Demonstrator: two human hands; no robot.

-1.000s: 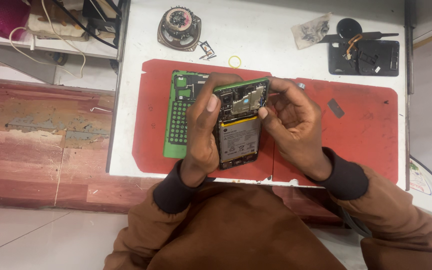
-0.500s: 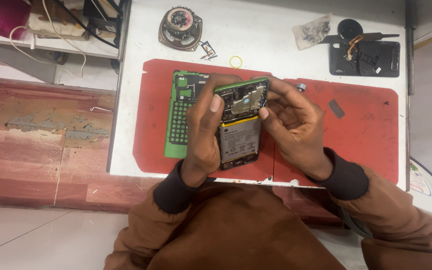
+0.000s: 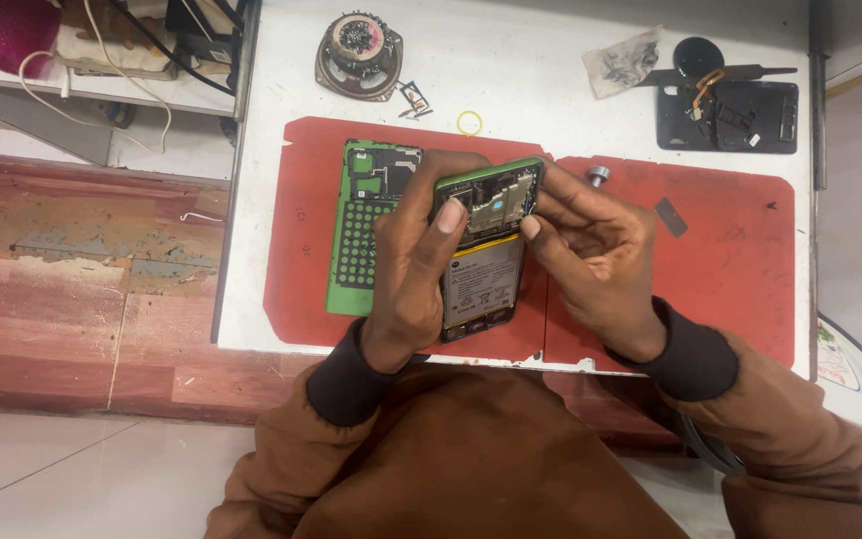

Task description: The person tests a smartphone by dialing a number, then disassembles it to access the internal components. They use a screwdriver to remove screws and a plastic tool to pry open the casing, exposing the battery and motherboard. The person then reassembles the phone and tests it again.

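Already the phone (image 3: 486,250) lies opened over the red mat (image 3: 730,269), back cover (image 3: 361,235) off beside it; left hand (image 3: 416,269) grips it, right hand (image 3: 591,250) pinches at its top board, battery still in.

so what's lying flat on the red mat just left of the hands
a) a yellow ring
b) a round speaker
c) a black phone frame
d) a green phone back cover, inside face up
d: the green back cover lies inside face up on the red mat, beside the left hand, which holds the opened phone together with the right hand.
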